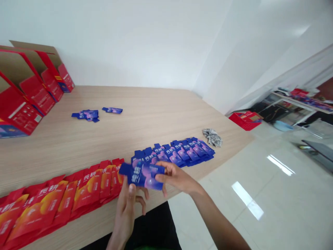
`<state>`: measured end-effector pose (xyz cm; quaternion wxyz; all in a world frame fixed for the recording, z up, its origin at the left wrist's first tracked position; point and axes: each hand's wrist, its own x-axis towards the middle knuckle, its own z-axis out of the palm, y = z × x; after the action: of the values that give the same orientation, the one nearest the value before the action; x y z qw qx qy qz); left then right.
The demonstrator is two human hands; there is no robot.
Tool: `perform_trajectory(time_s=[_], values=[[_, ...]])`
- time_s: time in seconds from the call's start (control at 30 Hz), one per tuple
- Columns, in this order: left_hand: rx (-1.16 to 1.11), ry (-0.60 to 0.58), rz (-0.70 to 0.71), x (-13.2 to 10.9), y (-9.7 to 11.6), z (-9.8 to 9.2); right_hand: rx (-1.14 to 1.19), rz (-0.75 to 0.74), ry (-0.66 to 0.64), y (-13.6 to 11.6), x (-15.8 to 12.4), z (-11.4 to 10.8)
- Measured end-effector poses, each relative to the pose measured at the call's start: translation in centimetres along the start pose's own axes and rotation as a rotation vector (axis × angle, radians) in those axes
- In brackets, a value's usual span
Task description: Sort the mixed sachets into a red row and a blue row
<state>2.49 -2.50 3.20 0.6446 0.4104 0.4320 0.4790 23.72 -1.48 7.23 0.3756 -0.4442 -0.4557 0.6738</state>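
My right hand point(175, 177) grips a flat blue packet point(148, 176) by its right end, thumb on the printed face. The packet has purple-pink round shapes, white lettering and a narrow tab pointing left. Under its left end is my left hand point(127, 205), with fingers apart and loosely bent; part of its index finger is hidden behind the packet. Just beyond, an overlapping row of similar blue packets point(175, 154) lies along the table edge. To the left runs a row of red packets point(87, 185) with orange round shapes.
Open red cartons point(31, 100) stand at the table's left. Several loose blue packets point(88, 114) and another blue packet point(113, 110) lie farther back. A crumpled grey-patterned cloth point(212, 137) rests near the right edge. On the floor beyond is a red box point(246, 119).
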Motion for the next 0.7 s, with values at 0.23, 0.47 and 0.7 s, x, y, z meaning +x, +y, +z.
perform_trajectory(time_s=[0.23, 0.47, 0.7], values=[[0.172, 0.348, -0.271, -0.4, -0.5, 0.9, -0.583, -0.142, 0.287, 3.0, -5.6, 5.2], [0.16, 0.344, -0.33, -0.5, 0.4, 2.4, -1.143, -0.292, 0.329, 3.5, -6.0, 6.5], [0.045, 0.227, -0.357, -0.7, -1.5, 1.4, -1.201, -0.323, 0.251, 4.3, -6.0, 5.9]])
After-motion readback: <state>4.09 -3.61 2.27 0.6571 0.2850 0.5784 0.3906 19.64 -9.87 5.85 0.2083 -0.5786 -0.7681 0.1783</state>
